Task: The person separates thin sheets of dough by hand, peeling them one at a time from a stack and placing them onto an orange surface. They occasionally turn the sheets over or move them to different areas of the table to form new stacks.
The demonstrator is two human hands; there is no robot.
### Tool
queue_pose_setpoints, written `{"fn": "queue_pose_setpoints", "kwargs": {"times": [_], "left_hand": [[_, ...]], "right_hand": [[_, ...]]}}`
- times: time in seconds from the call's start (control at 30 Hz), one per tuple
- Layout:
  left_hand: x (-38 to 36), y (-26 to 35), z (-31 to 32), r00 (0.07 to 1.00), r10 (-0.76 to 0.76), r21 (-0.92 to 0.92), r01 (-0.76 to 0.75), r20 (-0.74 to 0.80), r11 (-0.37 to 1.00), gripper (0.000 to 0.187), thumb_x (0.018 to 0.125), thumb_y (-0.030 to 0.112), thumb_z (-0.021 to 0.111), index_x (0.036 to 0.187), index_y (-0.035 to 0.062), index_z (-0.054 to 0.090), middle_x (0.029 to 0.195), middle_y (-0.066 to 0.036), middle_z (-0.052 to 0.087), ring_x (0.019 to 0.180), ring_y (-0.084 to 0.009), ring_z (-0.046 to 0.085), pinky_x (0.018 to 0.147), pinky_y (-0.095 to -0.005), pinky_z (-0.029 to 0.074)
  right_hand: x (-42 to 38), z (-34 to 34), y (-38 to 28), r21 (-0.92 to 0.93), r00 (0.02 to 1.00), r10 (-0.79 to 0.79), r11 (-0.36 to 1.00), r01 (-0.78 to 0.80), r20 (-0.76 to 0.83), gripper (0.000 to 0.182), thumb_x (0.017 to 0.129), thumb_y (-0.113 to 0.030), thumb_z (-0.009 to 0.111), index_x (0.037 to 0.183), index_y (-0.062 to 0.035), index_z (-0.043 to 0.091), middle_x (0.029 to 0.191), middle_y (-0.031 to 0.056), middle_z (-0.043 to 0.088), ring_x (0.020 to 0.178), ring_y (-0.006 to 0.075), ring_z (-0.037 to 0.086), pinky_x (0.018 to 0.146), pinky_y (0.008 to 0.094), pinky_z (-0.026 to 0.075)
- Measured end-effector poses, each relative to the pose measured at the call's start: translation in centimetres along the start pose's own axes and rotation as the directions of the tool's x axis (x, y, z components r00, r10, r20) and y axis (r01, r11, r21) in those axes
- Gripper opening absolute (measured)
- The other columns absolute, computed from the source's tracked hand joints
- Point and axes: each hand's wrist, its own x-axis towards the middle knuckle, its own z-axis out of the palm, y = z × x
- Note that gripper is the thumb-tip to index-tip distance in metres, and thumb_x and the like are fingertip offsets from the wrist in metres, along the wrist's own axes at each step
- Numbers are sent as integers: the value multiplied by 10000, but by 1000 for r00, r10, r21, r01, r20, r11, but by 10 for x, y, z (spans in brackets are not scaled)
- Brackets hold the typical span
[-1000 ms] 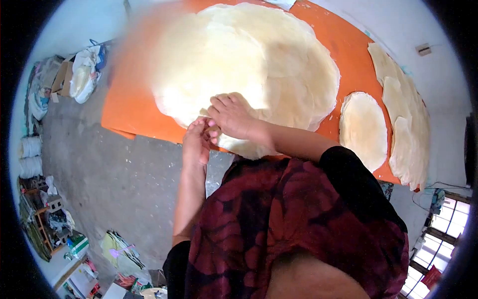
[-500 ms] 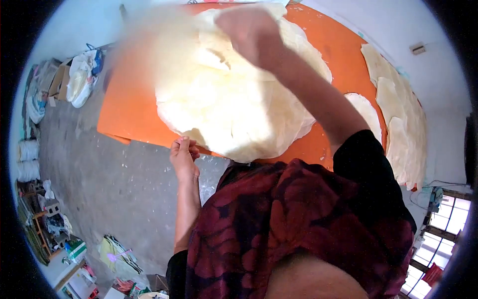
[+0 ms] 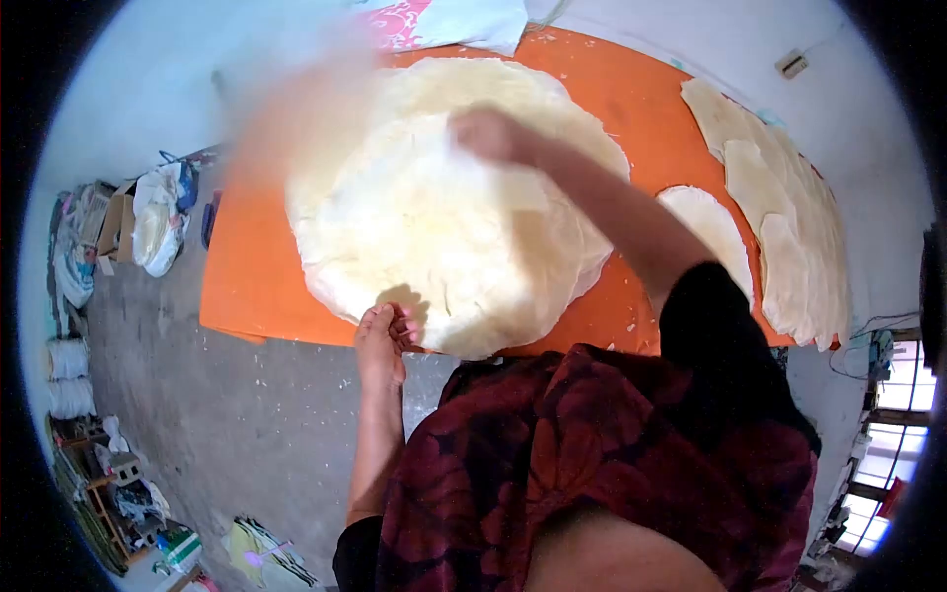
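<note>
A large stack of thin, pale cream round sheets (image 3: 424,227) lies over the orange table (image 3: 247,266), its layered edges overlapping. My left hand (image 3: 382,340) is at the near left rim of the stack, thumb and fingers drawn together in a pinch. It casts a shadow on the top sheet; what the fingertips hold, if anything, is hidden. My right hand (image 3: 490,135) reaches over the upper middle of the stack, closed like a fist and blurred by motion. Whatever may be in it cannot be made out.
A smaller pale round sheet (image 3: 712,232) lies to the right. Beyond it, overlapping sheets (image 3: 774,217) run along the far right. A pink-patterned white cloth or bag (image 3: 444,22) is at the back. Bags and a box (image 3: 118,222) stand at the left, beside the grey floor (image 3: 256,414).
My right hand has come down and nearer over the sheets. The left hand stays at the near left rim. The whole view has shifted, so the table sits lower.
</note>
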Motion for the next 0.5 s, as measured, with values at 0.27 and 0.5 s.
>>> {"fn": "queue_pose_setpoints", "kwargs": {"times": [0.27,0.5], "left_hand": [[38,23,57,988,-43,65,33,151,997,183,895,137,378,961,-4,474,887,-115,556,757,-185,556,627,-298,473],[106,12,90,969,-66,-135,101,239,986,228,864,58,349,1053,-7,458,1002,-126,531,899,-249,549,749,-342,482]], "right_hand": [[9,-129,-85,-643,835,-330,765,-36,-440,170,776,-125,475,863,-39,593,738,114,605,676,251,581,574,363,455],[-27,43,43,-720,992,-25,690,-72,-124,56,724,-133,487,761,-134,528,712,37,551,710,222,565,598,402,417]]}}
